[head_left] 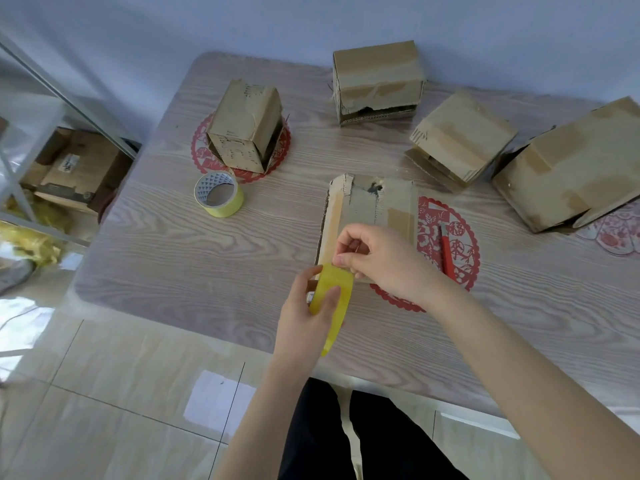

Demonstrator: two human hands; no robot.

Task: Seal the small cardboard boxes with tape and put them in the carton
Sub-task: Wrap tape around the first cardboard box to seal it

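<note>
Left grip: the left hand (304,323) is wrapped round the yellow tape roll (343,313), which stands on edge at the near end of the box.
Right grip: the right hand (384,261) has thumb and fingertips narrowed to a pinch on the tape at the top of the roll.
Box in work: the flat small box (377,206) lies mid-bench with its near edge under the right hand. A pale strip runs down its left side.
Other small boxes: one (246,129) stands upright at back left, one (377,77) is at the far edge, and one (460,136) sits tilted to the right. All three are well apart from the hands.
Carton: the large carton (571,161) sits at the right edge of the view with its flaps loose.
Edges: the near bench edge runs just under both wrists. A red cutter (446,254) lies just beside the box's right side on a red paper cutout (464,244).
Open room: bare bench (173,254) stretches left of the hands up to a spare tape roll (225,209).
Surface: pale wood grain with rounded corners.
Room: glossy tiled floor (121,393), a metal shelf (65,98) on the left, and a plain wall (207,22) behind.
</note>
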